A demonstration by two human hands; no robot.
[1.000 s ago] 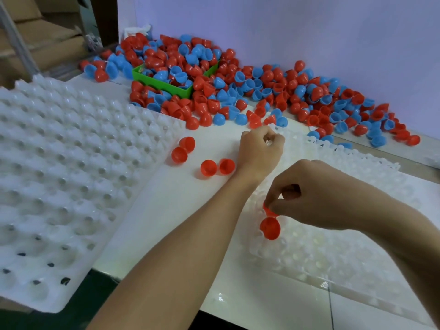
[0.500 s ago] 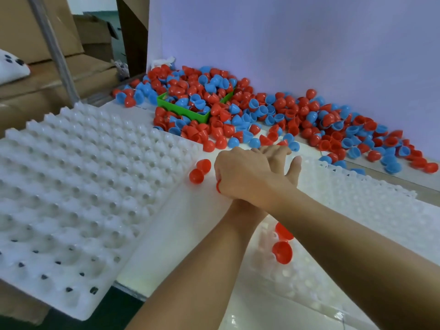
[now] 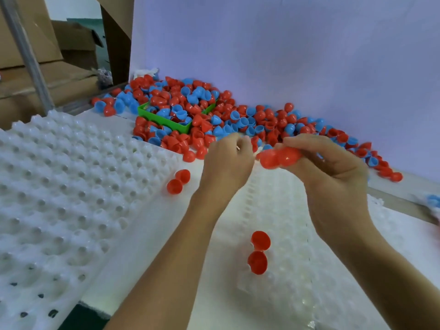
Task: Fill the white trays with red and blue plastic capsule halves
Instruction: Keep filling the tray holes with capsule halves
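Hands meet in the middle of the frame, above the far edge of the clear tray. The right hand curls its fingers and thumb around red capsule halves. The left hand has its fingers bent in tight, but I cannot tell if they hold anything. Two red halves sit in the clear tray, low in the frame. Two more red halves lie on the white tabletop, just left of the left hand. A big white tray fills the left side. Behind the hands, a pile of red and blue halves spreads around a green bin.
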